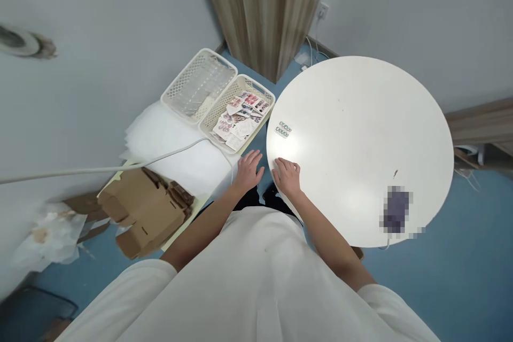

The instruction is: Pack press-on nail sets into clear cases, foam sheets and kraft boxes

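My left hand (248, 171) is held palm down with its fingers stretched out, near the front corner of a white basket (271, 97); nothing is in it. On the near left part of the round white table (360, 139), my right hand (287, 175) lies with its fingers apart, holding nothing. Just beyond its fingertips is a small card (283, 129) carrying two rows of green oval pieces that look like press-on nails. The basket by my left hand holds a heap of cards (244, 117) with similar nail sets in red, pink, brown and dark colours.
A second white basket (176, 85) holds clear plastic pieces. White sheets (160, 139) and flattened brown cardboard boxes (148, 208) lie on the side table, with a pale cable (168, 157) passing above. A blurred dark object (396, 211) is on the round table's right side.
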### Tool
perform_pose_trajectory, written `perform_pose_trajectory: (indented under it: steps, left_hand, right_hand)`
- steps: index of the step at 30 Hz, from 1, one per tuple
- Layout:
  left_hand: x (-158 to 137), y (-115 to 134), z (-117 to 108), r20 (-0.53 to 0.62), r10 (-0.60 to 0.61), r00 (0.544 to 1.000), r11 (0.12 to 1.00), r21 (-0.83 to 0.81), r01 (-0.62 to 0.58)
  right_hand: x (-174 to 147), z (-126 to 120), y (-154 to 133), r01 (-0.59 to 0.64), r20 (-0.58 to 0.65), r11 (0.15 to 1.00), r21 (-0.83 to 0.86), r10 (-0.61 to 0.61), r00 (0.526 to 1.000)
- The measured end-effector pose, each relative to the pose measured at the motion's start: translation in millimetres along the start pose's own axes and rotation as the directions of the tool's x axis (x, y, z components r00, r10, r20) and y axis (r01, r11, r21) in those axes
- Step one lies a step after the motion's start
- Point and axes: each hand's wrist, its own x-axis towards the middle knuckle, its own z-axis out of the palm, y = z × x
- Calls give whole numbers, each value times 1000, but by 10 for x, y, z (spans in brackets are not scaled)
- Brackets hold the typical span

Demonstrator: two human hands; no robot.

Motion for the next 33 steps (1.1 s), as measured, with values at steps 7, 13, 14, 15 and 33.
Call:
perform_pose_trajectory:
  steps: [7, 13, 14, 15, 33]
  left_hand:
    - [-180, -384, -414, -60, -105, 993, 988, -121, 97]
    - [-325, -817, -734, 97, -156, 983, 936, -304, 178]
    - [-347, -883, -764, 105, -162, 981, 925, -331, 188]
    - [-365, -944, -794, 100, -172, 980, 915, -352, 197]
    - [389, -1448, -1242, -33, -428, 903, 767, -542, 344]
  right_hand:
    - [225, -16, -377, 104, 64, 992, 75, -109, 992]
    - [621, 50, -723, 57, 6, 990, 132, -58, 998]
    - [684, 61, -775, 50, 1, 990, 131, -51, 999]
    - [744, 69, -828, 48, 0, 991, 127, -49, 999]
    - [2021, 33, -1414, 163, 77, 986, 43, -165, 983]
